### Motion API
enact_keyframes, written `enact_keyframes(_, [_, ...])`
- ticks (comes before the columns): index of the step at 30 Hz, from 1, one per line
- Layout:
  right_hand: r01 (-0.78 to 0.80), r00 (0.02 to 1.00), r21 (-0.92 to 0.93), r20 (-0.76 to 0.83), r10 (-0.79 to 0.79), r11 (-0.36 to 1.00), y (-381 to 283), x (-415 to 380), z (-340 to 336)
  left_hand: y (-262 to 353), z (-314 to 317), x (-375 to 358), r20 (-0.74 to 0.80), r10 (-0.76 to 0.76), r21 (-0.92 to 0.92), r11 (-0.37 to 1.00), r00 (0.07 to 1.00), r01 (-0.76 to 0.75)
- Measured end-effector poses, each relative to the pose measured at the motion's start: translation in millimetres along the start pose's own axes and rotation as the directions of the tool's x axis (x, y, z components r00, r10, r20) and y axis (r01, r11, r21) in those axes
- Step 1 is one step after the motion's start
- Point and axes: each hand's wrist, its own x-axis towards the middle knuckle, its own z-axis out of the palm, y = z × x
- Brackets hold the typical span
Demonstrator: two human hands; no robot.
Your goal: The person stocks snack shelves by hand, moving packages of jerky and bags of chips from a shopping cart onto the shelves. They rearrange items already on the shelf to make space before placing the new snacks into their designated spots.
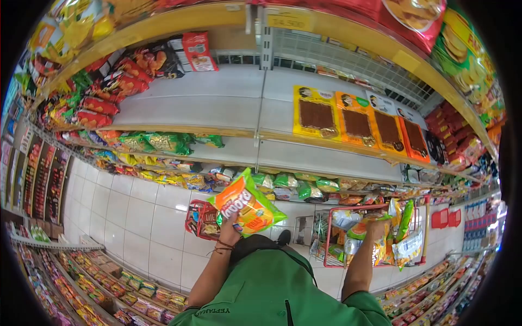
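My left hand (229, 233) is closed on the lower left edge of a green and orange snack bag (247, 204), held up in front of the shelves. The bag looks puffed and is tilted. On the right, my right hand (375, 228) reaches into a red-framed shopping cart (327, 239) full of snack bags. Its fingers are at the top of a green and orange bag (358, 231) and seem to grip it, though they show only in part. A long green bag (405, 220) and a white bag (408, 249) lie beside that hand.
A red basket (191, 224) with packets stands on the tiled floor (138, 217) at left. Ahead, a shelf (217, 103) carries red packs (128, 79) at left and flat yellow and orange packs (315, 114) at right. Low racks (103, 271) of snacks run behind me.
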Motion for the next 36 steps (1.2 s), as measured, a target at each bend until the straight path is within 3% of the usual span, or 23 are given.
enact_keyframes(1, [0.017,1.0,-0.004,-0.001,-0.017,1.0,5.5,2.3,-3.6,-3.0,-11.0,2.5,-0.008,0.011,-0.011,1.0,1.0,-0.011])
enact_keyframes(3, [-0.005,0.998,0.167,-0.056,0.015,0.986,8.9,-13.0,-43.1,-4.7,-8.7,5.1,0.028,0.143,0.266,0.953,0.989,-0.145])
enact_keyframes(4, [-0.006,0.998,0.163,-0.061,0.016,0.987,21.0,-10.9,-37.7,0.7,-9.1,5.7,0.014,0.078,0.339,0.937,0.997,-0.078])
enact_keyframes(6, [0.397,0.901,0.415,-0.345,-0.262,0.819,38.2,-15.7,-38.7,7.4,6.2,7.7,0.031,0.087,0.404,0.91,0.996,-0.092])
enact_keyframes(7, [0.39,0.902,0.409,-0.351,-0.252,0.825,42.0,-21.7,-40.6,9.6,15.4,7.7,0.047,0.103,0.468,0.877,0.994,-0.113])
enact_keyframes(8, [0.304,0.944,0.697,-0.127,-0.305,0.65,27.8,-50.4,-56.5,11.1,24.4,7.4,0.05,0.163,0.531,0.831,0.985,-0.164])
enact_keyframes(9, [0.117,0.909,0.896,0.077,-0.41,0.428,11.7,-83.6,-72.5,9.8,24.8,11.1,0.055,0.149,0.534,0.831,0.987,-0.155])
enact_keyframes(11, [-0.08,0.783,0.967,0.211,-0.585,0.241,-8.5,-141.5,-89.6,7.5,24.1,19.5,0.081,0.162,0.717,0.676,0.983,-0.171])
enact_keyframes(13, [-0.225,0.717,0.972,0.214,-0.664,0.07,10.3,-163.6,-47.9,8.7,51.9,17.8,0.153,0.132,0.737,0.645,0.979,-0.202])
enact_keyframes(15, [-0.382,0.507,0.924,0.224,-0.832,0.017,-3.4,-206.1,-41.2,4.3,70.0,18.3,0.25,-0.019,0.776,0.602,0.968,-0.189])
enact_keyframes(17, [-0.399,0.513,0.917,0.241,-0.824,0.019,-27.5,-250.4,-48.6,-15.7,64.8,31.5,0.579,0.08,0.741,0.363,0.812,-0.564])
enact_keyframes(18, [-0.319,0.504,0.942,0.26,-0.824,0.102,-29.0,-258.7,-40.4,-3.3,92.7,15.1,0.256,-0.221,0.885,0.445,0.941,-0.136])
enact_keyframes(19, [-0.229,0.504,0.956,0.276,-0.818,0.182,-27.4,-265.0,-33.3,-14.5,84.2,22.6,0.256,-0.287,0.893,0.435,0.923,-0.113])
enact_keyframes(21, [-0.237,0.497,0.939,0.337,-0.8,0.249,-26.8,-277.3,-25.9,-24.7,93.0,23.1,0.401,-0.214,0.806,0.545,0.891,-0.231])
enact_keyframes(22, [-0.348,0.522,0.9,0.419,-0.742,0.264,-25.5,-286.5,-32.7,-26.6,94.6,24.2,0.411,-0.225,0.802,0.55,0.884,-0.232])
enact_keyframes(23, [-0.343,0.531,0.902,0.415,-0.739,0.26,-28.1,-292.8,-39.4,-26.2,91.5,25.0,0.385,-0.257,0.822,0.531,0.886,-0.203])
enact_keyframes(25, [-0.379,0.449,0.885,0.432,-0.782,0.271,-30.1,-301.2,-44.5,-27.6,83.4,22.7,0.351,-0.286,0.843,0.51,0.892,-0.168])
enact_keyframes(27, [-0.396,0.431,0.88,0.431,-0.793,0.263,-27.2,-297.8,-33.1,-29.2,68.0,21.9,0.347,-0.358,0.784,0.619,0.867,-0.058])
enact_keyframes(28, [-0.41,0.426,0.854,0.49,-0.761,0.321,-27.0,-295.1,-28.0,-29.6,58.1,25.1,0.371,-0.339,0.831,0.537,0.865,-0.146])
enact_keyframes(32, [-0.372,0.405,0.819,0.567,-0.718,0.437,-42.6,-292.8,-26.0,-17.4,43.2,23.7,0.312,-0.345,0.841,0.535,0.885,-0.088])
enact_keyframes(33, [-0.359,0.396,0.8,0.597,-0.698,0.481,-49.6,-293.8,-28.0,-10.6,39.9,23.3,0.365,-0.376,0.772,0.634,0.852,-0.052])
enact_keyframes(35, [-0.384,0.4,0.819,0.564,-0.722,0.427,-62.5,-304.1,-26.4,4.9,35.2,23.4,0.481,-0.411,0.607,0.794,0.774,0.044])
enact_keyframes(36, [-0.395,0.403,0.814,0.57,-0.716,0.425,-68.0,-307.3,-23.4,11.8,35.8,26.7,0.512,-0.423,0.612,0.79,0.748,0.028])
